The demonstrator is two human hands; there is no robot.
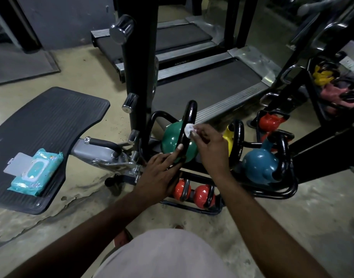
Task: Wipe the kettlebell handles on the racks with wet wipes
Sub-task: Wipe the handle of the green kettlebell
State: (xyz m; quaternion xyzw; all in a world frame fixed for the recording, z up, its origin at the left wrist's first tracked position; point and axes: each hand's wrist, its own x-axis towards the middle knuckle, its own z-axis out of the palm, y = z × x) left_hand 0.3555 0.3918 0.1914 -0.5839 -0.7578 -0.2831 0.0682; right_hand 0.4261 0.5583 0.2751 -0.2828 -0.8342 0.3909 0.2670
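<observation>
On floor rack (194,213), my right hand (208,141) pinches wipe (188,131) against green kettlebell (170,137) handle (190,115); left hand (160,173), fingers flat, steadies it. Best, I judge: firm strokes round whole loop, bell braced.

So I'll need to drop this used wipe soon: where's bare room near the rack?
The ribbed black mat is bare beyond the wipes pack. The concrete floor between that mat's near edge and the rack is open too. The rack itself is crowded with kettlebells.
</observation>
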